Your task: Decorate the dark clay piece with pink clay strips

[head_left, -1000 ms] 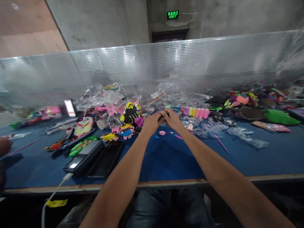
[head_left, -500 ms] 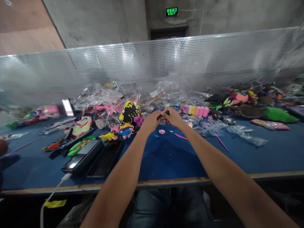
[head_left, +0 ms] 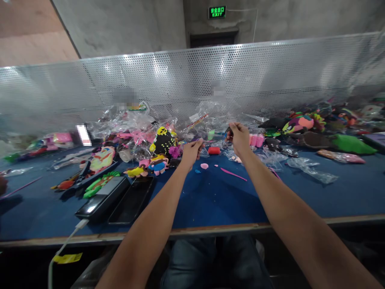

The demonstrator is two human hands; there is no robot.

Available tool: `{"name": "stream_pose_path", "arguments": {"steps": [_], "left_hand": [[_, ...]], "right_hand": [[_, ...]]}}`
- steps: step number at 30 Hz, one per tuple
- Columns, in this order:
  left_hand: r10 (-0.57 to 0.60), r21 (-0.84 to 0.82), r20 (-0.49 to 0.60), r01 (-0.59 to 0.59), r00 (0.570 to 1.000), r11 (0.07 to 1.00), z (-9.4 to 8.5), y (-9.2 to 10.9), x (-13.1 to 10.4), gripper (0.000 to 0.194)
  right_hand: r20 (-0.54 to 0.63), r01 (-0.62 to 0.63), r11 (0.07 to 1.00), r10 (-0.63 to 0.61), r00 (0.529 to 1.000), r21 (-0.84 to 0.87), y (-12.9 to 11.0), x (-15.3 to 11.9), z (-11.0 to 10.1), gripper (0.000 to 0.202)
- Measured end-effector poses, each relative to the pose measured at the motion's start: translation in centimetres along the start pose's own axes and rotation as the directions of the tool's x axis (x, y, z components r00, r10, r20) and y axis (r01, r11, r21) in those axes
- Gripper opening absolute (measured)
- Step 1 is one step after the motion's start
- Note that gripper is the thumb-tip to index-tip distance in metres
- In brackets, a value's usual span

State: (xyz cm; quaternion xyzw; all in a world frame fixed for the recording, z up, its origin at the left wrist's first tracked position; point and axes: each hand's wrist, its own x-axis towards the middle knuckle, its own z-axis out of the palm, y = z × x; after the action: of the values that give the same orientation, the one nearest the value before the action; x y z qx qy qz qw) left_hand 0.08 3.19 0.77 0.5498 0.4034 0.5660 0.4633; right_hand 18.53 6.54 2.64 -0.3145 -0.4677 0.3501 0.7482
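My left hand (head_left: 192,153) is closed, thumb and fingertips pinched together above the blue table; what they hold, if anything, is too small to make out. To the right and slightly higher, my right hand (head_left: 240,138) pinches a dark lump of clay (head_left: 229,131), partly hidden by the fingers. Between the hands lies a red block of clay (head_left: 214,150). Closer to me are a flat pink piece of clay (head_left: 204,165), a small blue piece (head_left: 197,171) and a magenta modelling tool (head_left: 234,174).
Clay figures (head_left: 159,165) and a black yellow-spotted figure (head_left: 165,142) stand left of my hands. A phone (head_left: 132,200) and a power bank (head_left: 102,198) with a white cable lie front left. Plastic bags (head_left: 313,169) lie right. A perforated metal screen (head_left: 180,80) runs behind.
My hands were together on a dark lump and have moved apart, the right one going right and up with dark clay. The red block between them has come into view.
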Motion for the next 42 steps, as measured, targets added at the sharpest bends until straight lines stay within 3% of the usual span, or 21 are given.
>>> {"name": "stream_pose_path", "arguments": {"steps": [2,5,8,12,16,19,23,25,29,32,36,42], "left_hand": [[-0.051,-0.080,0.051,0.055,0.997,0.995,0.3,0.1,-0.2,0.028],[-0.144,-0.182,0.139,0.168,0.980,0.969,0.8,0.4,-0.6,0.029],[-0.228,-0.253,0.110,0.250,0.967,0.935,1.3,0.7,-0.8,0.033],[-0.356,-0.285,0.099,0.369,0.929,0.885,1.4,0.8,-0.9,0.028],[-0.400,-0.246,0.260,0.460,0.879,0.853,1.2,0.9,-1.3,0.019],[-0.394,-0.227,0.316,0.472,0.863,0.852,1.3,1.0,-1.6,0.008],[-0.327,-0.365,0.352,0.450,0.877,0.815,1.8,1.1,-1.7,0.018],[-0.291,-0.457,0.378,0.451,0.879,0.767,2.1,1.3,-1.7,0.018],[-0.299,-0.540,0.297,0.418,0.907,0.731,2.2,1.6,-1.6,0.022],[-0.321,-0.513,0.273,0.419,0.907,0.749,1.9,1.9,-1.5,0.030],[-0.326,-0.498,0.311,0.446,0.892,0.744,1.5,2.2,-1.4,0.018],[-0.321,-0.497,0.364,0.473,0.875,0.727,1.1,2.5,-1.4,0.007]], "right_hand": [[0.166,0.110,0.982,-0.084,0.983,-0.155,-0.8,-1.1,1.0,0.035],[0.406,0.411,0.840,-0.258,0.877,-0.353,-2.1,-2.8,2.4,0.030],[0.456,0.559,0.717,-0.367,0.811,-0.417,-2.9,-4.0,2.9,0.027],[0.332,0.526,0.768,-0.419,0.845,-0.367,-3.4,-4.5,2.9,0.026],[0.248,0.477,0.841,-0.419,0.873,-0.257,-3.9,-4.2,3.1,0.029],[0.275,0.402,0.901,-0.351,0.895,-0.161,-3.9,-3.6,3.2,0.031],[0.399,0.311,0.930,-0.214,0.892,-0.195,-3.3,-3.1,3.2,0.032],[0.474,0.396,0.856,-0.211,0.855,-0.333,-2.8,-3.1,3.1,0.026],[0.613,0.628,0.568,-0.254,0.748,-0.532,-1.6,-3.1,2.8,0.014],[0.632,0.641,0.509,-0.221,0.743,-0.575,-1.1,-2.9,2.5,0.020],[0.674,0.609,0.588,-0.143,0.725,-0.532,-1.0,-2.3,2.0,0.026],[0.683,0.465,0.768,-0.050,0.729,-0.440,-1.2,-2.1,2.0,0.038]]}}
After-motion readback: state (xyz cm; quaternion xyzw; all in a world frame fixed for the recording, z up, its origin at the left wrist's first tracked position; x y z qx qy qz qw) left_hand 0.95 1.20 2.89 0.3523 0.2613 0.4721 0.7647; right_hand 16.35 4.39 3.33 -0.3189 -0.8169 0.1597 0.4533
